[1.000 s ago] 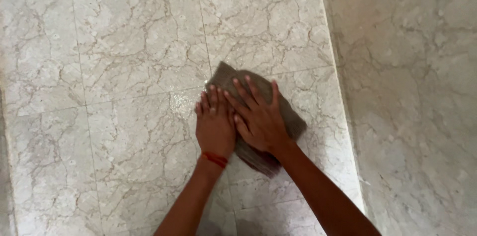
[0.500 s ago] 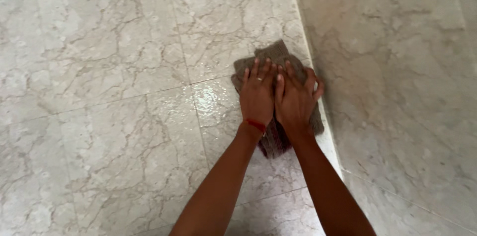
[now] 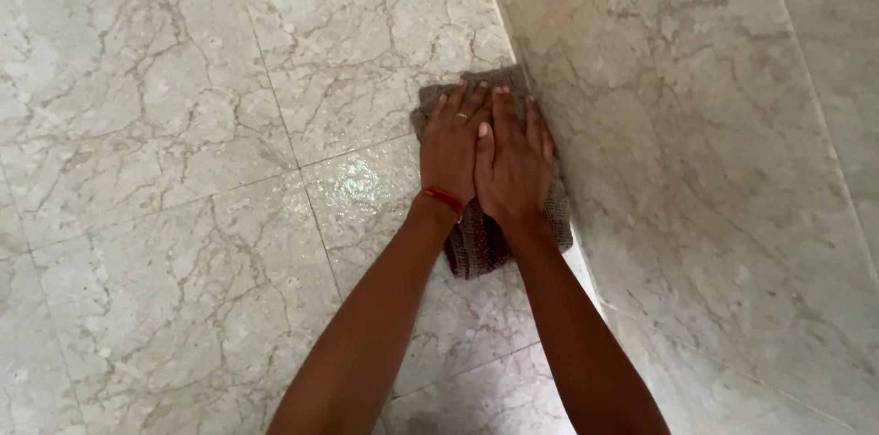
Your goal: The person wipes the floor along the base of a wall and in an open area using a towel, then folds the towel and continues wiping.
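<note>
Head view, looking straight down along two bare forearms. Left hand [image 3: 450, 153] flat, palm down, fingers stretched and close together, pressed on a brown cloth [image 3: 476, 238] — not clutching it, just bearing down. Thin ring visible on one finger, red thread band [image 3: 443, 200] around the wrist. Right hand [image 3: 513, 165] flat beside it, likewise spread open on the cloth, thumb lying against the left hand's edge. Both hands touching side by side, covering the middle of the cloth.

Cloth lying on the pale marble-patterned floor tiles [image 3: 165, 151], folded or bunched, dark and coarse-looking, its far edge showing past the fingertips, its near end showing below the wrists. Right edge pushed up against the foot of the marble wall [image 3: 696, 151] — exactly at the line where floor meets wall. Wet sheen [image 3: 362, 183] on the tile just left of the cloth, near a grout line crossing.
</note>
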